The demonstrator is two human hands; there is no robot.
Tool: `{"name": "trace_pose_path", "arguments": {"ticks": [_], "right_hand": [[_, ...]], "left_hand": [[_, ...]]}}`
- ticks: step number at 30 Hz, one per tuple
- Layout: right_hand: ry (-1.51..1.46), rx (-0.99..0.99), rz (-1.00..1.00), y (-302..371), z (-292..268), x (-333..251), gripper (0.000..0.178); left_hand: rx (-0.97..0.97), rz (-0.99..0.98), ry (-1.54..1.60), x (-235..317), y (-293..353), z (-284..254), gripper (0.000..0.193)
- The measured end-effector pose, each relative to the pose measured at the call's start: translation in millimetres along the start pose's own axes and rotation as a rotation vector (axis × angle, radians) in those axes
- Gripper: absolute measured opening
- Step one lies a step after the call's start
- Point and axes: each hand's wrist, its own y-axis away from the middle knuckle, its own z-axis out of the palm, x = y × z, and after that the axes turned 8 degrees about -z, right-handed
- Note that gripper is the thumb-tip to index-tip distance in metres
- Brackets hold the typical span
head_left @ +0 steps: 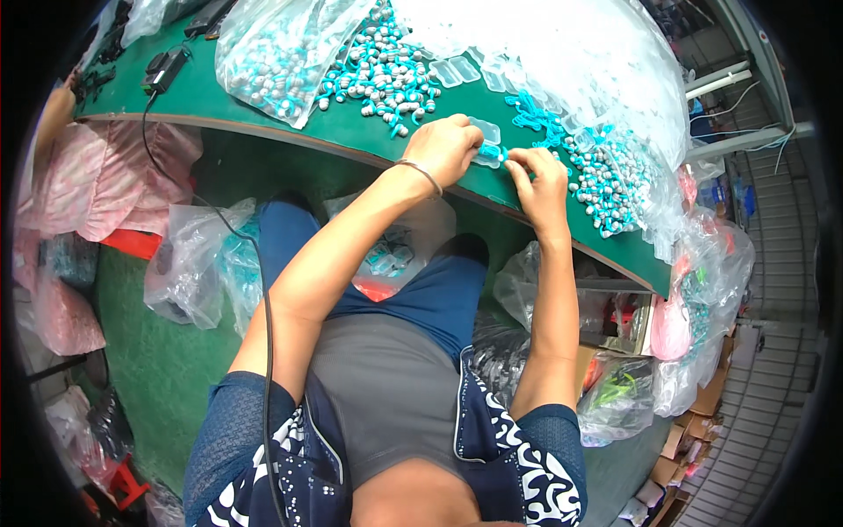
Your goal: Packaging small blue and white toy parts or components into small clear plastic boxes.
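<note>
At the green table's near edge, both my hands meet at a small clear plastic case [485,130] with a teal corded piece [492,153] in it. My left hand [443,151] is closed, its fingertips pinching the case from the left. My right hand [542,178] is closed too, thumb and fingertips together at the right end of the teal piece. Just what lies between those fingertips is too small to tell. Beyond my left hand spreads a pile of grey-and-teal corded pieces [386,75]. Right of my right hand lies another such pile [606,180], with loose teal cords [536,114] behind it.
A clear bag of similar pieces [277,66] sits on the green table [198,97] at left, near a black power adapter [165,68] with a trailing cable. Empty clear cases [455,72] lie beside a large translucent plastic sheet [562,44]. An open bag [391,250] hangs between my knees.
</note>
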Motion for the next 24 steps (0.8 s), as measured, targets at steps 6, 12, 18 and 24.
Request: {"name": "trace_pose_path", "arguments": {"ticks": [6,12,18,24], "right_hand": [[0.176,-0.157,-0.049,-11.4,9.2,-7.5,0.010],[0.040,-0.234,0.097,-17.0,9.2,-3.9,0.009],[0.079,-0.240,-0.009,-21.0,9.6,-0.1,0.009],[-0.018,-0.252,0.058,-20.4,8.8,4.9,0.010]], "left_hand": [[-0.056,0.038,-0.094,-0.4,-4.2,6.6,0.008],[-0.127,-0.035,-0.079,1.1,-6.3,5.6,0.008],[-0.187,-0.199,-0.033,2.9,-13.2,8.1,0.008],[-0.065,-0.185,0.102,6.4,-5.5,7.5,0.016]]}}
